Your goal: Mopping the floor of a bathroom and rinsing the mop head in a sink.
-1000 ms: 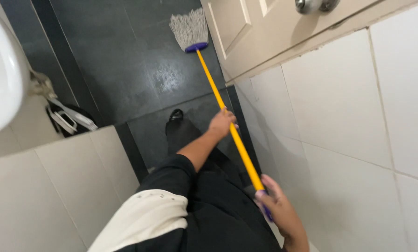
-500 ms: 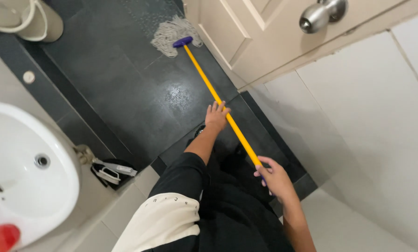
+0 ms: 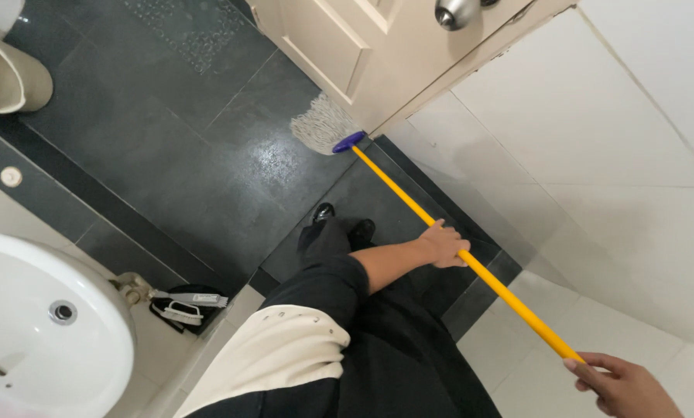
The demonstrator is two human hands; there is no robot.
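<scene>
A: Hands first, quick.

B: My left hand [image 3: 443, 246] is wrapped around the mop handle [image 3: 416, 207] about midway down, fingers curled over the top. My right hand [image 3: 624, 384] closes on the upper end of the same yellow pole, at the bottom right corner of the view; part of it is cut off by the frame edge.

A: And the mop itself?

B: It slants from my right hand down to the floor [image 3: 169, 147]. The blue socket joins the pole to the mop head [image 3: 321, 125], white strings spread on the dark tile right at the foot of the cream door [image 3: 323, 46].

A: How does it handle?

B: I'd guess light and stiff along the pole, soft and floppy at the strings, heavier if soaked. The tile near the head shines, so likely wet and slick. Two spaced grips on the pole look like the sensible hold.

A: Around it?

B: White tiled wall [image 3: 594, 155] to my right, white sink [image 3: 45, 333] lower left, a beige bin [image 3: 10, 73] top left, my black shoe [image 3: 323, 211] between.
</scene>
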